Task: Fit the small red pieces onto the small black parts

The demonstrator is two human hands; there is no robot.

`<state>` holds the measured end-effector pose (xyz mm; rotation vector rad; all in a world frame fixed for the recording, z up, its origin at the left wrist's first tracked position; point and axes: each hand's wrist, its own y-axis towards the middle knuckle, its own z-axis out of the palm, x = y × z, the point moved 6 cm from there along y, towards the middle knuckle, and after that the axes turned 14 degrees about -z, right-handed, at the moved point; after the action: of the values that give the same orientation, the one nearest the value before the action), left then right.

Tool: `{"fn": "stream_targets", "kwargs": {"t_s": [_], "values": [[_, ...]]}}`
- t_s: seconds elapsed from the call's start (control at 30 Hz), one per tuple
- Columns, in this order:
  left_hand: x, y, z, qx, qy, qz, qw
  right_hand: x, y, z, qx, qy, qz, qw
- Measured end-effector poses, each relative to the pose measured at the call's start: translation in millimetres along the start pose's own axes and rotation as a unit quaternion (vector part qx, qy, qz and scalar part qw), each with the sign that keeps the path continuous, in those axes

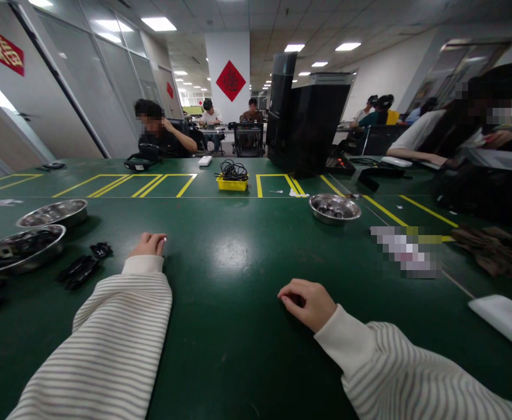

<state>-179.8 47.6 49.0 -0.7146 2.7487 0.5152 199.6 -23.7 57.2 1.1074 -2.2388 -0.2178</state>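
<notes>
- While both forearms are laid on the green table [238, 338], nothing is held: the left hand [148, 244] is curled with fingers together, and the right hand [308, 303] is loosely closed on nothing
- Black parts [80, 269] are seen lying loose, just left of the left hand, untouched, beside the steel bowls [56, 233]
- Handling is judged not yet begun; a third bowl [334, 220] is set far right

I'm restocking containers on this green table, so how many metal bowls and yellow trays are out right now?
Metal bowls: 3
Yellow tray: 1
Total: 4
</notes>
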Motion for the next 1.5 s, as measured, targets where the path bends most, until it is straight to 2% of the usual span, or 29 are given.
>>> {"fn": "stream_targets", "kwargs": {"t_s": [0.13,0.2,0.37,0.5,0.57,0.77,0.93,1.03,1.1,1.13,1.2,1.23,1.27,1.37,1.5], "values": [[-15.8,-3.2,9.8,0.034,0.043,0.117,0.992,2.7,1.1,-1.4,-0.004,0.001,0.003,1.000],[-20.1,-6.0,10.6,0.033,0.068,0.139,0.987,3.7,1.4,-1.4,-0.003,-0.003,-0.001,1.000],[-16.3,-11.0,-6.3,-0.036,0.084,0.049,0.995,2.3,0.3,-0.8,-0.001,-0.004,-0.007,1.000],[5.1,-8.6,-8.6,-0.003,0.097,-0.082,0.992,0.7,-0.4,0.4,0.010,-0.006,-0.009,1.000],[13.7,-5.9,-6.1,0.013,0.096,-0.113,0.989,0.6,-0.4,0.6,0.013,-0.008,-0.009,1.000],[15.1,-1.2,-2.2,0.019,0.070,-0.086,0.994,2.0,0.4,0.1,0.009,-0.008,-0.007,1.000],[4.9,-7.2,-19.6,-0.020,0.013,-0.068,0.997,1.1,0.6,0.7,0.004,-0.005,-0.009,1.000],[-21.3,-22.7,-21.3,-0.039,-0.027,-0.018,0.999,0.8,0.8,0.4,0.000,0.000,-0.006,1.000],[-56.2,-46.0,-13.8,-0.030,-0.088,0.090,0.992,1.3,1.0,-0.8,-0.005,0.006,-0.002,1.000],[-78.3,-63.6,-8.8,-0.013,-0.133,0.174,0.976,1.6,1.2,-1.7,-0.010,0.009,0.000,1.000],[-119.6,-105.5,1.1,0.034,-0.202,0.325,0.923,1.8,1.3,-4.3,-0.026,0.014,0.006,1.000],[-137.6,-127.9,5.8,0.061,-0.216,0.390,0.893,1.4,1.4,-6.2,-0.038,0.013,0.011,0.999],[-151.4,-146.5,9.2,0.082,-0.227,0.422,0.874,0.8,1.3,-8.3,-0.054,0.010,0.016,0.998],[-177.6,-185.7,12.9,0.127,-0.244,0.460,0.844,-0.5,1.1,-13.9,-0.096,-0.003,0.022,0.995],[-186.7,-201.1,17.5,0.199,-0.216,0.462,0.837,-0.3,1.1,-15.8,-0.114,-0.006,0.010,0.993]]}}
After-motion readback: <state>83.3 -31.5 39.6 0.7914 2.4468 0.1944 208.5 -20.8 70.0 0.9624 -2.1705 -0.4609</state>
